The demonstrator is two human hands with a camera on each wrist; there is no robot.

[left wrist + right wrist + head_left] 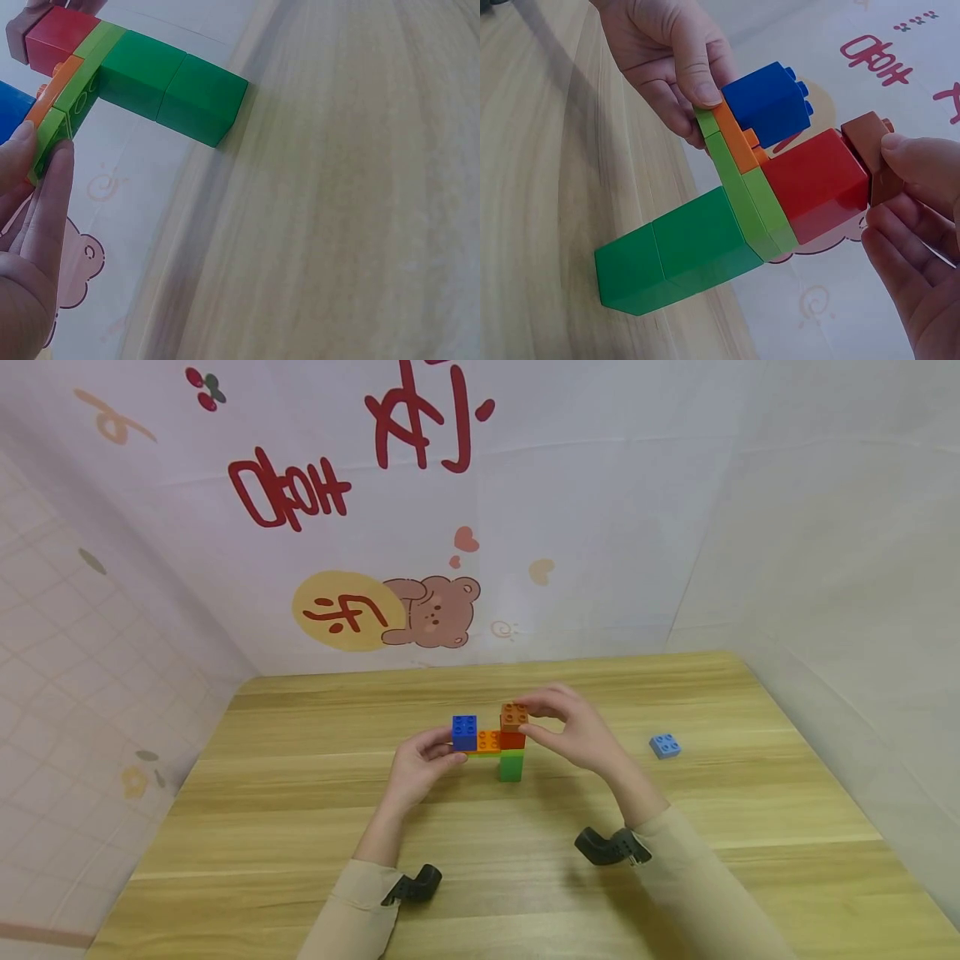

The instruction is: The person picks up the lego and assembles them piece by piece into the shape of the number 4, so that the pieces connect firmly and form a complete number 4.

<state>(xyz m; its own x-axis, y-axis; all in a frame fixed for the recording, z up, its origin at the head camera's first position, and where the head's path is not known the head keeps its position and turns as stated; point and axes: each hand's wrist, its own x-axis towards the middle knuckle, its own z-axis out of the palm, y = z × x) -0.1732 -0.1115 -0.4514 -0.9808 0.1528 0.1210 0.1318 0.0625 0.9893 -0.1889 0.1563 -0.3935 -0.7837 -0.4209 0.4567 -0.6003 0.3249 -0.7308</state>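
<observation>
A small tower of building bricks stands on the table. Two green bricks (697, 232) form its base, stacked one above the other. Lime green plates (739, 191) lie across them, with an orange plate (489, 741) on top. A red brick (821, 184) rises above the green ones, and a blue brick (464, 732) sits toward the left end. My left hand (416, 770) pinches that overhanging end between thumb and fingers. My right hand (579, 733) pinches a brown brick (871, 156) on top of the red brick, slightly askew; whether it is fully seated I cannot tell.
A loose light blue brick (665, 745) lies to the right on the wooden table (300, 827). Behind the table hangs a white printed cloth (600, 527), with more cloth at both sides. Black wrist mounts (611, 846) stick out from both sleeves.
</observation>
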